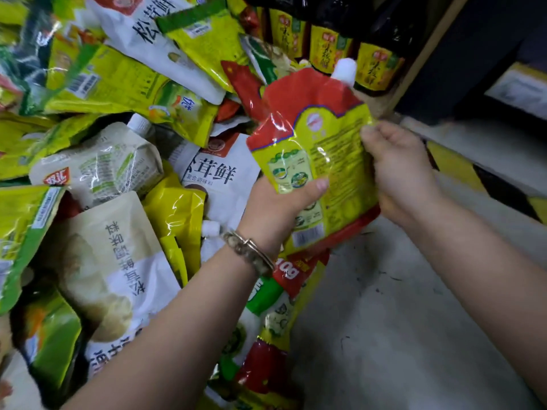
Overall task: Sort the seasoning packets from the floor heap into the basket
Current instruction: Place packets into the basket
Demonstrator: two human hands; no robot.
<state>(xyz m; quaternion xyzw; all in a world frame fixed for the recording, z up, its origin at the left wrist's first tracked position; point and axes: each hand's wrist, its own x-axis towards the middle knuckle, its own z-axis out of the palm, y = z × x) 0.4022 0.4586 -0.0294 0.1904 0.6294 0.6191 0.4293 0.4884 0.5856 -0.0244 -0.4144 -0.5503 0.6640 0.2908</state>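
Observation:
A red and yellow spouted seasoning pouch [322,137] with a white cap is held up above the floor heap [118,179], back side facing me. My left hand [278,208] grips its lower left edge, thumb across the front. My right hand [399,170] pinches its right edge with curled fingers. The heap of yellow, green, white and beige packets fills the left half of the view. No basket is in view.
Dark bottles with yellow labels [328,45] stand in a row on a low shelf at the top. A wooden shelf edge [420,60] runs diagonally beside them. Grey floor [399,321] lies at lower right, with yellow-black hazard tape [461,170] across it.

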